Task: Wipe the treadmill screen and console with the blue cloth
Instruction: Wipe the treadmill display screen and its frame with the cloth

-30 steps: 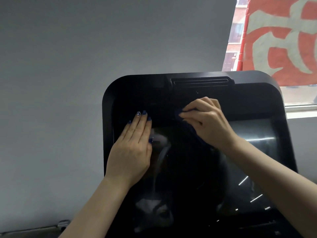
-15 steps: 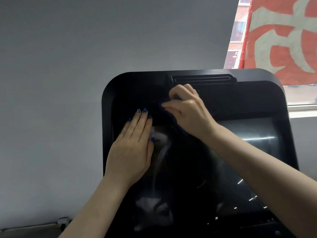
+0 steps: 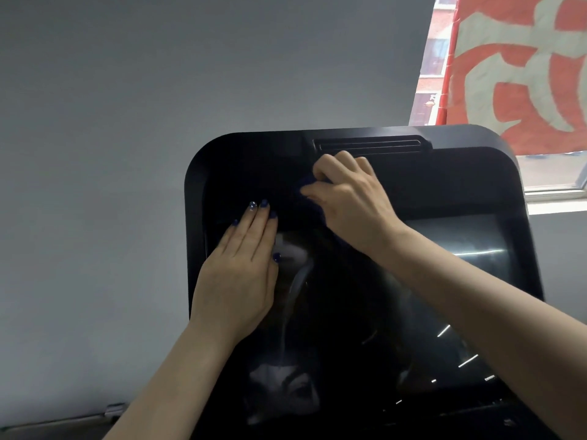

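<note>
I am watching the right hand (image 3: 347, 198), bunching the blue cloth (image 3: 306, 182), sliding leftward along the console (image 3: 476, 173) top | left hand (image 3: 244, 268) staying flat, fingers straight, bracing the screen (image 3: 365, 312) | upper band nearly covered.

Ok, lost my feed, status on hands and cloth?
Right hand grips blue cloth below top vent. Left hand flat on screen. Nothing blocking.

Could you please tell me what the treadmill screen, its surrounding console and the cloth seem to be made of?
Screen: glossy glass or clear plastic, mirroring lights. Console: probably matte black moulded plastic with rounded corners. Blue cloth: soft fabric bunched under the right hand; weave unclear.
</note>
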Demonstrator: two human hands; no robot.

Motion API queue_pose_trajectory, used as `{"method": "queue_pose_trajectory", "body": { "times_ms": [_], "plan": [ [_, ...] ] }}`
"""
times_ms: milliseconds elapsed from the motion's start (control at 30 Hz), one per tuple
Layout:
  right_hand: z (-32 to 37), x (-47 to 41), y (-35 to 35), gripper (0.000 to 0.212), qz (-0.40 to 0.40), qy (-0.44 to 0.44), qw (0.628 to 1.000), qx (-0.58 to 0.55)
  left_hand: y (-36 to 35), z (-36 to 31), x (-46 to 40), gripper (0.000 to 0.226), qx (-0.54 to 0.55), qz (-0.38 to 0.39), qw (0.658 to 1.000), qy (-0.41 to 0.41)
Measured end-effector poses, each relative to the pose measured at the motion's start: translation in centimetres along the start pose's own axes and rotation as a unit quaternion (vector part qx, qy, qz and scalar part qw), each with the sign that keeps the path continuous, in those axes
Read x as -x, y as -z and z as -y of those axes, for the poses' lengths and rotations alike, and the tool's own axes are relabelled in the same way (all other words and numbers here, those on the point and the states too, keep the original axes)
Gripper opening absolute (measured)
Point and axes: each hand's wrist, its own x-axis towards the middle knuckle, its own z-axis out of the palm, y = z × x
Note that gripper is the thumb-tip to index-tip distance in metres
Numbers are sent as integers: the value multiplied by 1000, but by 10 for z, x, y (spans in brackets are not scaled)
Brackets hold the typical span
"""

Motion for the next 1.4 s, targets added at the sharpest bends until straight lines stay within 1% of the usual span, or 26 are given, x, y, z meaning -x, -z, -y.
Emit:
{"method": "queue_pose_trajectory", "body": {
  "times_ms": [133, 300, 400, 467, 533, 633, 733, 800, 900, 967, 1067, 1167, 1267, 1333, 1400],
  "plan": [
    [-18, 18, 9, 13, -4, -33, 999, -2, -1, 0, 0, 51, -11, -1, 1000, 1],
    [-17, 25, 6, 24, -18, -81, 994, -66, -2, -1, 0, 52, -18, -2, 1000, 2],
    [-24, 37, 8, 23, -7, -65, 991, -115, -2, -1, 0, 53, -16, -2, 1000, 4],
    [-34, 45, 14, 22, -6, -56, 990, -128, -3, -1, 0, 53, -14, 2, 1000, 4],
    [-36, 45, 14, 20, -24, -69, 989, -130, -4, -1, 0, 53, -14, 3, 1000, 3],
    [-18, 36, 3, 15, -47, -84, 987, -132, -4, 0, 1, 54, -17, 4, 1000, 3],
    [-12, 40, 2, 12, -15, -37, 987, -154, -4, 0, 1, 53, -16, 3, 1000, 2],
    [-23, 49, 8, 11, -3, -14, 988, -155, -4, -1, 1, 54, -15, 3, 1000, 3],
    [-30, 54, 11, 13, -24, -39, 987, -153, -4, -1, 1, 55, -17, 4, 1000, 5],
    [-19, 50, 5, 14, -36, -47, 986, -154, -4, -1, 1, 56, -17, 5, 1000, 7],
    [-4, 44, 0, 12, -14, -16, 989, -148, -3, 0, 1, 57, -17, 7, 1000, 6],
    [-17, 50, 9, 13, 6, 10, 992, -124, -2, 0, 1, 56, -17, 7, 1000, 5],
    [-29, 60, 13, 12, -18, -15, 993, -117, -3, -1, 1, 57, -16, 8, 1000, 7],
    [-22, 60, 9, 12, -32, -35, 990, -131, -3, -1, 1, 57, -16, 7, 1000, 8],
    [-9, 53, 4, 11, -27, -33, 988, -150, -3, -1, 1, 58, -16, 7, 1000, 8]
  ]
}}
